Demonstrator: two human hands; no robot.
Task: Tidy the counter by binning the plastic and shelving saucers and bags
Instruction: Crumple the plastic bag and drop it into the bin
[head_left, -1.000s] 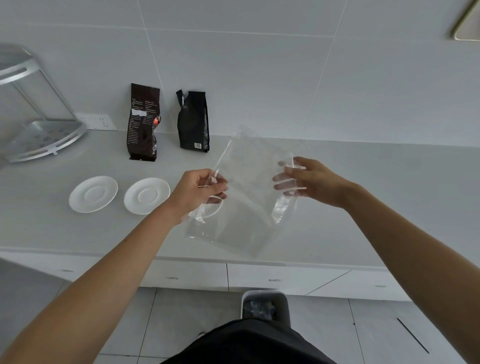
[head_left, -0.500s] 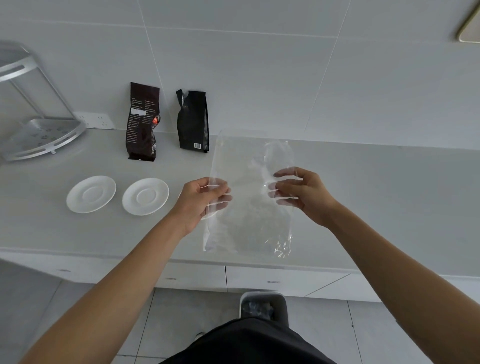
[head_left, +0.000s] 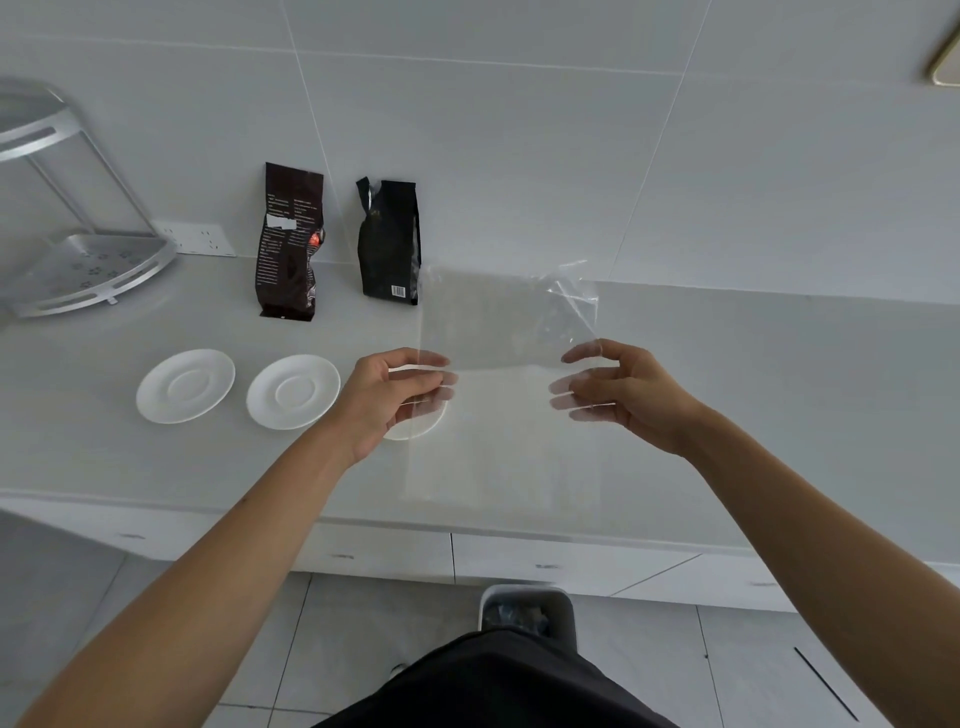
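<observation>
A person's left hand (head_left: 387, 397) and right hand (head_left: 621, 392) held a clear plastic sheet (head_left: 506, 384) stretched flat between them above the pale bench (head_left: 779, 395), each hand's fingers closed in a pinch on one side edge of the film. The thumb of each hand lay on the near face and the other fingers (head_left: 569, 387) showed blurred through the plastic on its far face. The sheet hung upright, its top edge rising above the fingers and its lower edge falling below them toward the bench's front lip (its upper right corner was creased). Partly hidden under the left fingers and behind the film lay a white saucer (head_left: 415, 428); two more, a middle saucer (head_left: 293, 391) and a far-left saucer (head_left: 185, 385), sat on the bench out beyond the left hand's knuckles. Past the fingertips, against the tiled wall (head_left: 519, 156), stood a brown printed bag (head_left: 288, 241) and a black bag (head_left: 390, 241), close together but apart. A metal corner shelf (head_left: 85, 270) stood far off to the left. Below the wrists, on the floor, a grey bin (head_left: 527, 610) stood open at the foot of the cabinets.
</observation>
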